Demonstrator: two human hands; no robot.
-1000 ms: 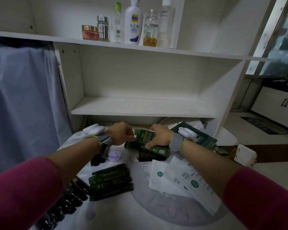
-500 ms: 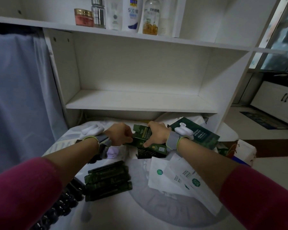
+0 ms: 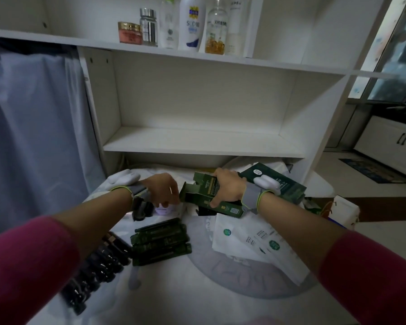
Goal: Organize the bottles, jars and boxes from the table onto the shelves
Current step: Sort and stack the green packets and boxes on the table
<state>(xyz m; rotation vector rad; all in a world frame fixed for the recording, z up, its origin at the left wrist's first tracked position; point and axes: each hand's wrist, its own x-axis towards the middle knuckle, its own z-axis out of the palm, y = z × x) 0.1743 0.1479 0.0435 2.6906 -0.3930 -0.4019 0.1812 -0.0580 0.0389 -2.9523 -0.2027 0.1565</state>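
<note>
My right hand [image 3: 229, 187] grips a dark green box [image 3: 203, 192] from above, holding it tilted just over the table [image 3: 174, 289]. My left hand [image 3: 163, 190] is curled at the box's open left end flap, fingers touching it. Under the box lies another green box [image 3: 230, 208]. A flat green box [image 3: 288, 184] lies behind my right wrist. A stack of slim green boxes [image 3: 161, 241] rests in front of my left hand. The lower shelf [image 3: 197, 143] is bare. The upper shelf [image 3: 56, 39] holds a red jar [image 3: 130, 32] and several bottles [image 3: 191, 24].
White sachets [image 3: 251, 242] are spread at the right of the table. A row of dark bottles [image 3: 99, 261] lies along the left edge. A small lilac pot [image 3: 163, 209] sits under my left hand. A blue curtain [image 3: 33, 137] hangs left; a white bag [image 3: 345, 209] stands right.
My right hand has lifted the dark green box off the one beneath and tilted it. My left hand stayed at its left end. The view tilted up slightly.
</note>
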